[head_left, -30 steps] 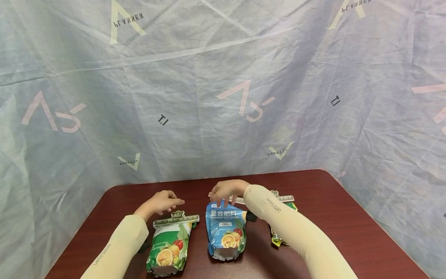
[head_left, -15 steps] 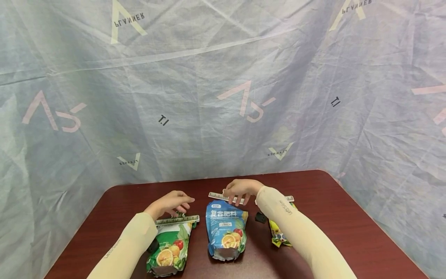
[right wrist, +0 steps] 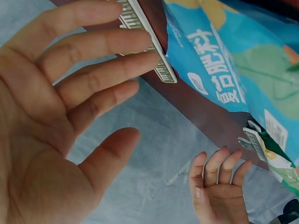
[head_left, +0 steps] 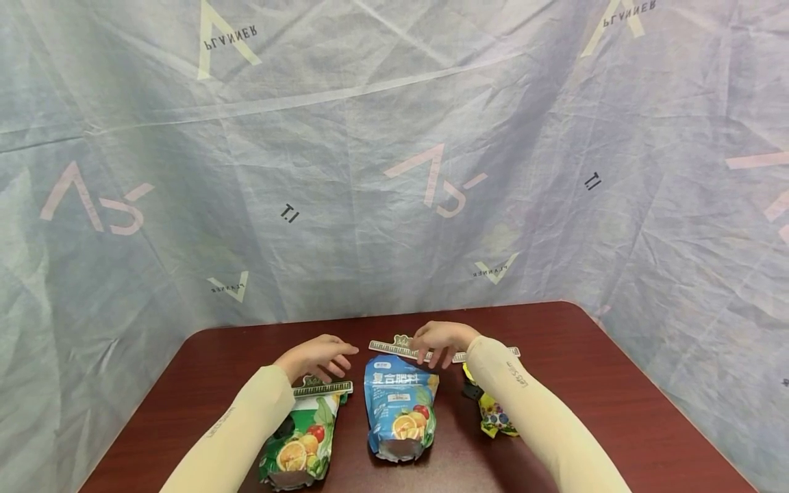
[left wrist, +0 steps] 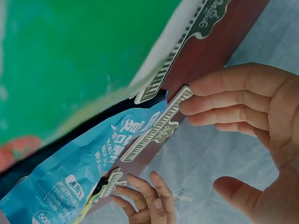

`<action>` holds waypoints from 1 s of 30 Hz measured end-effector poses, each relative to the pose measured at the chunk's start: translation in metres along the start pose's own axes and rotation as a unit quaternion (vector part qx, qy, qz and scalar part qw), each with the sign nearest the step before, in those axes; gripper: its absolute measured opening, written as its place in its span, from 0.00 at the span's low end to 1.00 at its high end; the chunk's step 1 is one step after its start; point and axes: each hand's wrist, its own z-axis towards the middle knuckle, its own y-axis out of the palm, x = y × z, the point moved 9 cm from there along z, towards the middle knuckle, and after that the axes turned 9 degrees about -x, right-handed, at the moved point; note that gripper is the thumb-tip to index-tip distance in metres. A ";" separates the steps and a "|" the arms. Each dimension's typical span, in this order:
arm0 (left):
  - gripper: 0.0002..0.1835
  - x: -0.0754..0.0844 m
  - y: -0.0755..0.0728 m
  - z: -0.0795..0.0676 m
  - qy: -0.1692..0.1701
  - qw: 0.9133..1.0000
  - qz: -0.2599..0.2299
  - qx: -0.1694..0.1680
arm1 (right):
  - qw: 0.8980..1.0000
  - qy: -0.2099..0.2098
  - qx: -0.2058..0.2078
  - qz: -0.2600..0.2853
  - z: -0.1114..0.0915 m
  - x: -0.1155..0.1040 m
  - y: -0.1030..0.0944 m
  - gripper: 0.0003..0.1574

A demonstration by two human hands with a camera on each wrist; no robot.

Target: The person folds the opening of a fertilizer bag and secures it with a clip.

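Observation:
A blue fertilizer pouch [head_left: 394,407] stands mid-table, printed with fruit. Behind its top lies a loose clip [head_left: 383,347] with a piano-key pattern. My right hand [head_left: 444,337] hovers over this clip's right end, fingers spread and relaxed, nothing in them. My left hand [head_left: 317,357] is above the green fertilizer pouch [head_left: 320,448], whose top edge bears a similar piano-key clip [head_left: 335,388]. Its fingers are loosely extended toward the right; the left wrist view shows the palm [left wrist: 285,121] holding nothing. The left forearm covers part of the green pouch.
A yellow patterned bag [head_left: 496,416] is at the right, partly behind my right sleeve [head_left: 518,390], with another piano-key clip [head_left: 514,351] at its top. Beyond the dark red table's [head_left: 555,322] far edge hangs a grey printed cloth [head_left: 345,260].
My right hand has moved right from the blue pouch's top, uncovering more of the clip behind it. My left hand has shifted right over the green pouch's clip. The pouches have stayed put.

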 end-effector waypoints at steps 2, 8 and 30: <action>0.30 0.003 0.003 0.002 -0.002 1.000 0.001 -0.005 | 1.000 0.000 0.004 -0.001 -0.001 0.002 -0.001 0.26; 0.29 0.010 0.013 0.012 -0.011 1.000 -0.003 -0.015 | 1.000 0.013 0.018 -0.001 -0.002 0.008 -0.001 0.23; 0.41 0.017 0.033 0.034 -0.075 0.997 -0.011 0.032 | 0.996 0.065 0.039 0.044 0.011 0.039 -0.009 0.23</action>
